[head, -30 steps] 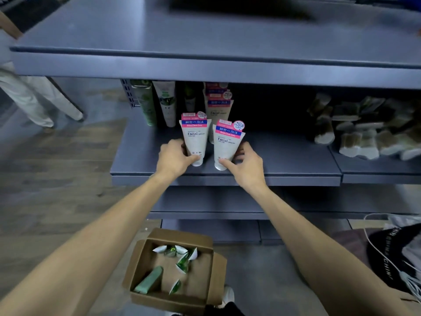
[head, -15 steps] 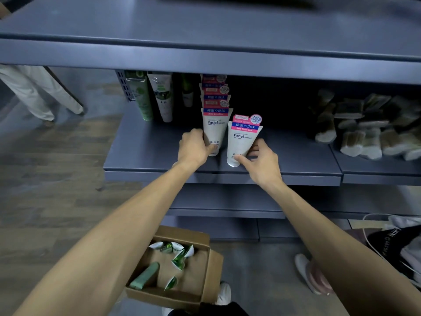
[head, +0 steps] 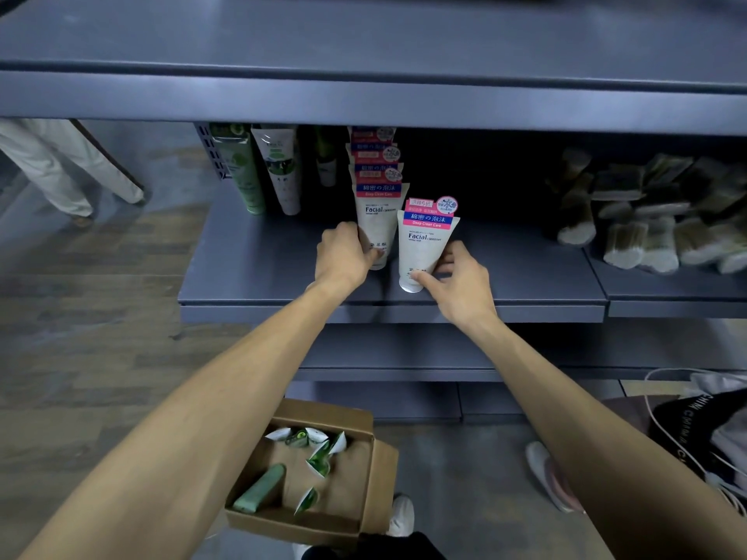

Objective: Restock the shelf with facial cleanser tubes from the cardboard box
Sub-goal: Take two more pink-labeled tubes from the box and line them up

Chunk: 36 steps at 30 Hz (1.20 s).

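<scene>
Two white facial cleanser tubes with pink and blue labels stand cap-down on the grey shelf. My left hand grips the left tube, which stands at the front of a row of like tubes running back into the shelf. My right hand pinches the lower end of the right tube, standing a little nearer the front edge. Below, the open cardboard box holds several green and white tubes.
Green and white tubes stand at the shelf's left end. Bundles of brushes lie on the right part. An upper shelf overhangs. A dark bag with white cords and a shoe lie on the floor at right.
Both hands pushed the two tubes deeper onto the shelf and rightward. The left tube now stands at the front of the row; the right one sits beside it.
</scene>
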Motion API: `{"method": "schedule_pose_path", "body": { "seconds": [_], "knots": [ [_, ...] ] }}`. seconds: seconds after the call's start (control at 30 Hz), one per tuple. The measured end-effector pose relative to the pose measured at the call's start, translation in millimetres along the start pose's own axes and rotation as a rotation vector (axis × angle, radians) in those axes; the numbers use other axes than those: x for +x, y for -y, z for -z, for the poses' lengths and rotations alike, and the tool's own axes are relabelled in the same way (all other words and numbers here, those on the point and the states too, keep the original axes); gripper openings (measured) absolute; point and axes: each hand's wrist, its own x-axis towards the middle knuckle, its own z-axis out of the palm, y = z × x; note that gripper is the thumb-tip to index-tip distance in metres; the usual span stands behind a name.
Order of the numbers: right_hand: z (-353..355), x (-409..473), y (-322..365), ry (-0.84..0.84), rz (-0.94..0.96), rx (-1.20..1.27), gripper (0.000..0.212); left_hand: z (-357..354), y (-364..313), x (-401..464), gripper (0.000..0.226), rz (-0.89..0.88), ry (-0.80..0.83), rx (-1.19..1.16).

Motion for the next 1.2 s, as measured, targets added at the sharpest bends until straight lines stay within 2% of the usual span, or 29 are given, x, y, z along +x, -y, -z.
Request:
{"method": "schedule_pose_path", "body": {
  "seconds": [0.67,0.8,0.97,1.2],
  "knots": [
    [-12,-8,10,0.030,0.000,-0.023,0.043,8,-4,-1,0.027,-0.006,0.041,0.027],
    [-12,-9,10,0.027,-0.013,-0.029,0.043,18,-2,-5,0.038,-0.042,0.119,0.140],
    [-20,-13,17,0.048,0.006,-0.032,0.043,34,4,-8,0.034,-0.086,0.112,0.354],
    [-42,-11,32,0.042,0.041,-0.069,0.038,51,11,-13,0.039,-0.134,0.079,0.404]
  ]
}}
